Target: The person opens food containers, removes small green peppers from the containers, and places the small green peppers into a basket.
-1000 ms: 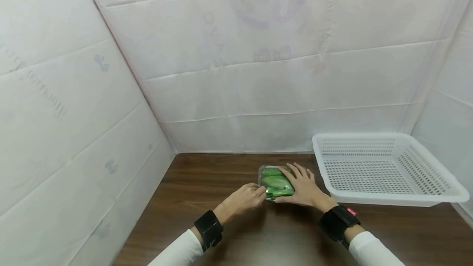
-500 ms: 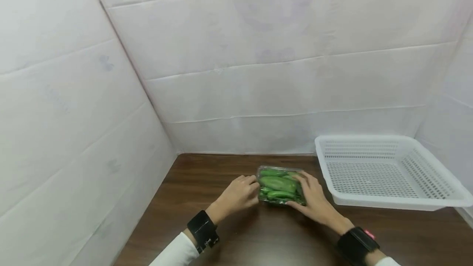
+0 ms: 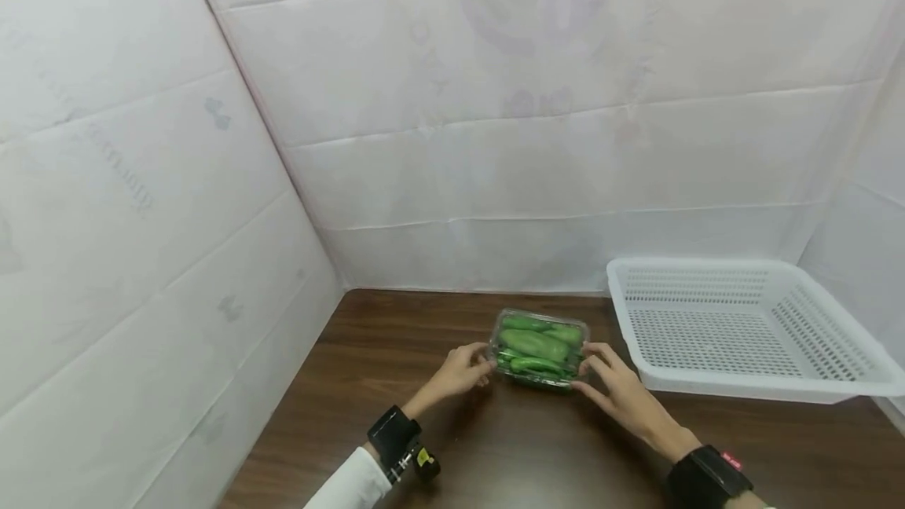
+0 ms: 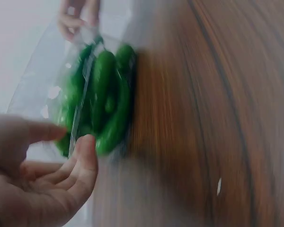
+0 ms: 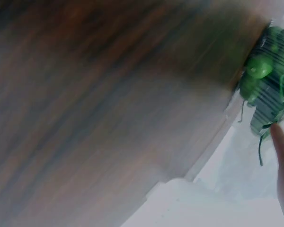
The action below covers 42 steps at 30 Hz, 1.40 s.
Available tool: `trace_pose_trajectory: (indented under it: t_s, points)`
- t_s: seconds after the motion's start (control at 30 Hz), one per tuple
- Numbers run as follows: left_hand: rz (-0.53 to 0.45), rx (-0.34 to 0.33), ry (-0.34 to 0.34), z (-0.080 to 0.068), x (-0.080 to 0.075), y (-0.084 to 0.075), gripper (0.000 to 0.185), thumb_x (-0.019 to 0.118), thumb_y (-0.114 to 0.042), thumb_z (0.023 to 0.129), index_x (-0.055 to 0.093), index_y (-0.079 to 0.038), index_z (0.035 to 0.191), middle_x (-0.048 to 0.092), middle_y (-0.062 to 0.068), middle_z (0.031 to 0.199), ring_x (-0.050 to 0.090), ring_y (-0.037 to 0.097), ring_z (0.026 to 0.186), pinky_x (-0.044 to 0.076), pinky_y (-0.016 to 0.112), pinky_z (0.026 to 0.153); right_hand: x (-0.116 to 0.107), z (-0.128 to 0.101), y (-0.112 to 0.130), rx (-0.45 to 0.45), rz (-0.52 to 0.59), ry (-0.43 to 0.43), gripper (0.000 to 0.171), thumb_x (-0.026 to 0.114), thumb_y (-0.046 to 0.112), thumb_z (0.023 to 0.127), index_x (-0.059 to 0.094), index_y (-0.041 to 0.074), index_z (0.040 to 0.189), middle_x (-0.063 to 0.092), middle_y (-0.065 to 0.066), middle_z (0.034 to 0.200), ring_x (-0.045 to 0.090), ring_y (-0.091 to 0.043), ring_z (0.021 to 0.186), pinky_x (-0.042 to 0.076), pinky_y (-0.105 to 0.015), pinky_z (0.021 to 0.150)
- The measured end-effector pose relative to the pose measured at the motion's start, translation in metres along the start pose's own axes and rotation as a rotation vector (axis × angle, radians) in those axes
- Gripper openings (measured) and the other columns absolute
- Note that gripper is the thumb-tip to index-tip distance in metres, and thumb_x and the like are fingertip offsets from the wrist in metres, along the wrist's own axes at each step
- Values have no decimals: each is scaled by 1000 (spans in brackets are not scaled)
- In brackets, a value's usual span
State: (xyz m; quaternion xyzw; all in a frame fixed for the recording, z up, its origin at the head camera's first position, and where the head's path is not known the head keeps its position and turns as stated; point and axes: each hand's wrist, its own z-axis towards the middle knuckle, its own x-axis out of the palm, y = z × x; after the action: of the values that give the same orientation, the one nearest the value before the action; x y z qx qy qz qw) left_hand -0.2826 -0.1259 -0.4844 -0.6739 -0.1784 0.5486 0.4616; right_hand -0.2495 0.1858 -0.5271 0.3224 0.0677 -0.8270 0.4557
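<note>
Brown tabletop [image 3: 396,340] is seen around one transparent container [image 3: 546,319] — a narrow strip behind, a broad stretch nearer the person. Its opposite ends are touched by the left hand [image 3: 458,371] and right hand [image 3: 622,391], set apart; whether either grips cannot be told. Several green peppers [image 3: 533,345] are held inside; one white basket [image 3: 742,387] is seen near its right.

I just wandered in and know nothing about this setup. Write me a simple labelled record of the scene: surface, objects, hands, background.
Surface: dark brown wood-grain table
Main object: clear, rectangular plastic box
Contents: long green peppers, seen through the box
Left hand: bare, fingers at the box's left end
Right hand: bare, fingers curved at the box's right end
Other object: white, rectangular, perforated plastic basket, right of the box
Background: white sheeting with faint printing
</note>
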Motion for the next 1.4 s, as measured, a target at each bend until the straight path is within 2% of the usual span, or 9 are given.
trace_pose_trajectory:
  t_s: [0.2,0.43,0.63,0.73,0.87,1.0,1.2,1.3,1.4]
  points:
    - [-428,-159,29,2,1,0,45,52,0,104,42,21,142,70,33,104,73,15,81,61,37,84,1,1,-4,-26,10,-1,35,88,-5,67,67,11,90,63,-21,121,70,-25,91,49,-16,75]
    - [-610,-249,37,6,3,7,51,55,1,102,38,19,147,76,15,95,73,9,78,57,19,76,1,2,-3,-25,-93,11,26,82,-2,77,65,9,92,64,-20,120,71,-22,85,52,-21,69]
    - [-630,-268,-7,-2,7,6,52,59,2,100,42,14,147,78,12,90,73,9,74,56,18,75,5,-2,0,-26,-171,13,6,66,7,97,61,5,97,63,-21,122,71,-21,81,54,-23,65]
    - [-625,-270,-21,-5,8,6,53,60,1,99,43,12,148,78,12,92,74,9,76,58,21,78,5,-1,2,-18,-176,7,10,57,11,104,60,2,99,64,-21,120,73,-23,85,56,-26,68]
    - [-613,-267,-15,-9,8,6,52,60,0,100,44,10,149,77,17,99,75,11,80,58,23,82,-4,14,2,56,-138,-43,6,59,4,101,61,-2,104,66,-17,113,71,-25,93,57,-31,76]
    - [-598,-225,33,-12,9,6,52,61,-2,101,43,12,148,75,24,105,76,14,84,59,24,82,-16,41,2,214,-99,-107,6,60,0,99,62,-2,105,68,-15,105,67,-25,91,54,-38,77]
    - [-587,-210,120,-19,10,3,52,62,-4,101,43,14,145,75,27,107,77,17,86,60,29,82,-26,74,-1,480,32,-59,34,49,9,108,53,-11,136,62,-30,126,63,-43,112,53,-53,91]
    - [-589,-220,164,-19,9,5,54,62,-6,101,41,14,147,74,27,111,77,17,89,60,29,83,-29,82,-3,535,79,1,51,49,13,109,36,-10,152,50,-36,143,54,-49,127,50,-57,100]
    - [-547,-211,204,-19,6,9,57,65,-7,99,41,12,147,74,26,112,77,20,91,60,33,84,-29,83,-5,531,67,24,57,53,11,107,30,-10,155,45,-38,146,52,-51,128,49,-58,99]
